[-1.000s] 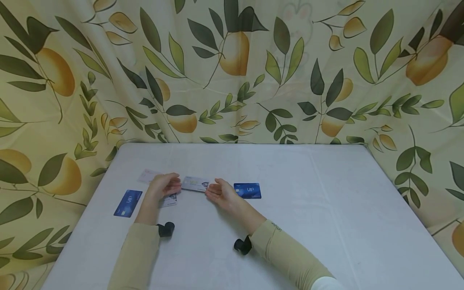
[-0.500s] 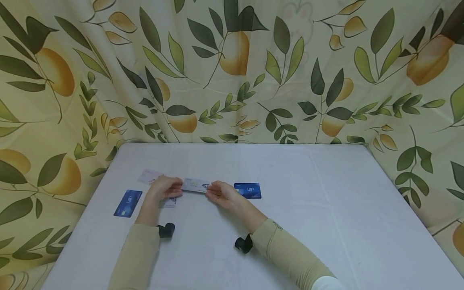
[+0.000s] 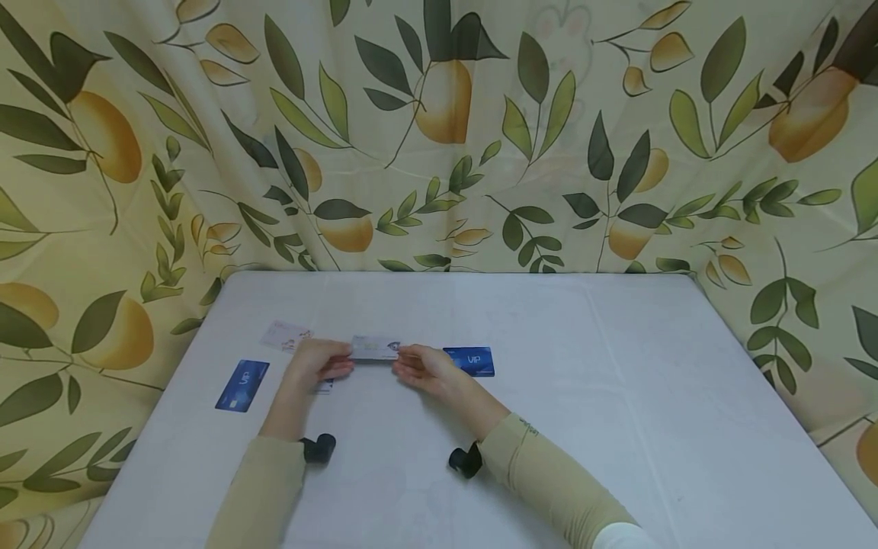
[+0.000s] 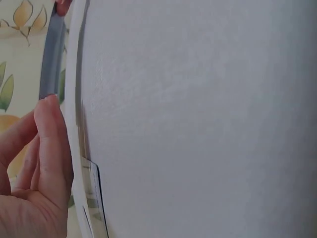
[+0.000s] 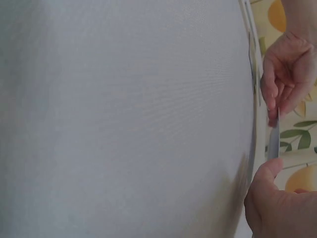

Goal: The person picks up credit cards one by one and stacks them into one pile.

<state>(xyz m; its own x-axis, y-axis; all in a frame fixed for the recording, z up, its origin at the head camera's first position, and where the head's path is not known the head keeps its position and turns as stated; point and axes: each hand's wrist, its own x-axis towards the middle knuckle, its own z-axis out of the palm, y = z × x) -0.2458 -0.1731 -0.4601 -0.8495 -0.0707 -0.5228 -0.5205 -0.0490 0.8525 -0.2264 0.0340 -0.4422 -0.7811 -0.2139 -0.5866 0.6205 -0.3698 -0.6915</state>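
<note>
Pale card [image 3: 375,348]: raised off the white tabletop [image 3: 549,427], print upward, between a person's two hands; its edge looks thick, so it could be several stacked, though I can't tell.
Left hand [image 3: 312,366]: at the pale card's left end, thumb and fingertips pinching it.
Right hand [image 3: 428,370]: pinching the pale card's right end, thumb against it, other fingers curled close together.
Two-ended hold: probably for balance, and it leaves the middle of the print uncovered.
Blue cards: one VIP card [image 3: 473,361] lies right of the pale card, just past the right hand; another blue card [image 3: 242,386] lies slanted, well to its left.
Pinkish card [image 3: 283,334]: flat, left of the pale card, reaching behind the left hand.
In the way: the left hand hides most of a printed card [image 3: 325,386] lying left of the pale card and nearer the person.
Backdrop: fruit-patterned curtain [image 3: 583,191] beyond the pale card.
</note>
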